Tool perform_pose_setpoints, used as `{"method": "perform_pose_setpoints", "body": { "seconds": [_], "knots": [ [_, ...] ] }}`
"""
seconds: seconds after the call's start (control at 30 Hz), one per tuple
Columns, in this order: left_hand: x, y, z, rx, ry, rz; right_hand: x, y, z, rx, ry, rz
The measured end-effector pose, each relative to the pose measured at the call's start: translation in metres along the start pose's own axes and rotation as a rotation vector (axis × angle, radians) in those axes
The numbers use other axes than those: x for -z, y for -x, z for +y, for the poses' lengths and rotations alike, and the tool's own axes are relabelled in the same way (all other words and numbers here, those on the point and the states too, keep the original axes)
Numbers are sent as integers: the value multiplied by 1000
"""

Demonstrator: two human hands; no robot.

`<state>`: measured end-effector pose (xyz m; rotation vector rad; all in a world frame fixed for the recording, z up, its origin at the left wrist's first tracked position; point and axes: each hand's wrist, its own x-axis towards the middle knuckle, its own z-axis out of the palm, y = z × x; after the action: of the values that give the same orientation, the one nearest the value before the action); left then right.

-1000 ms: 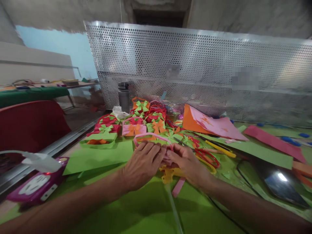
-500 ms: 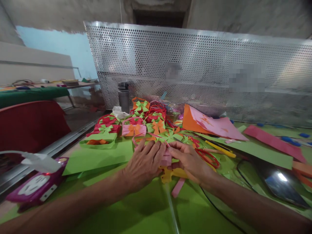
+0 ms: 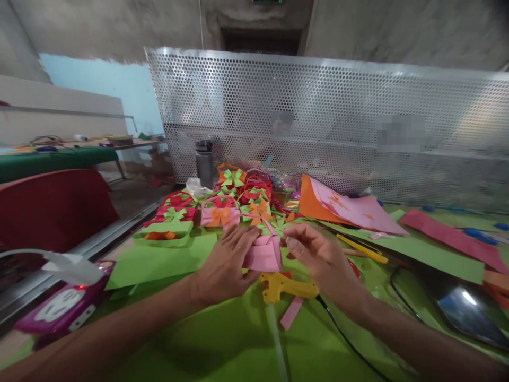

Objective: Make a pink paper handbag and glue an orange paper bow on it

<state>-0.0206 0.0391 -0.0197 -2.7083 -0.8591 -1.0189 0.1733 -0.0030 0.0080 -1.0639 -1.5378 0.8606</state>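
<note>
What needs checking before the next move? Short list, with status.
1. Pink paper bag held: ok, left hand grips its left side.
2. Both handle ends attached: cannot tell, the left hand hides one side.
3. Right hand empty: cannot tell, fingertips are close beside the bag.
4. Yellow glue gun set down: ok, lying on the green surface.
5. Glue stick in gun: ok, protruding.
6. Gun hot: cannot tell.
</note>
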Motion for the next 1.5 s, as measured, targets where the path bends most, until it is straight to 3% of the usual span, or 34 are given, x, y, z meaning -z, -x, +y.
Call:
{"method": "perform_pose_setpoints", "body": {
  "seconds": [0.1, 0.3, 0.57, 0.97, 1.13, 1.5],
  "knots": [
    [-2, 2, 1, -10, 71, 17, 0, 3, 1, 36, 23, -8],
    [-6, 6, 0, -41, 106, 31, -5, 1, 9, -64, -123, -110],
    [-11, 10, -2, -37, 131, 28, -9, 2, 6, -129, -204, -141],
    [-9, 9, 1, -125, 105, 53, -12, 4, 3, -87, -169, -146],
    [-10, 9, 1, -111, 140, 1, -11, 4, 1, -71, -149, -160],
    [-9, 7, 0, -72, 163, 66, -10, 6, 0, -87, -224, -236]
  ]
}}
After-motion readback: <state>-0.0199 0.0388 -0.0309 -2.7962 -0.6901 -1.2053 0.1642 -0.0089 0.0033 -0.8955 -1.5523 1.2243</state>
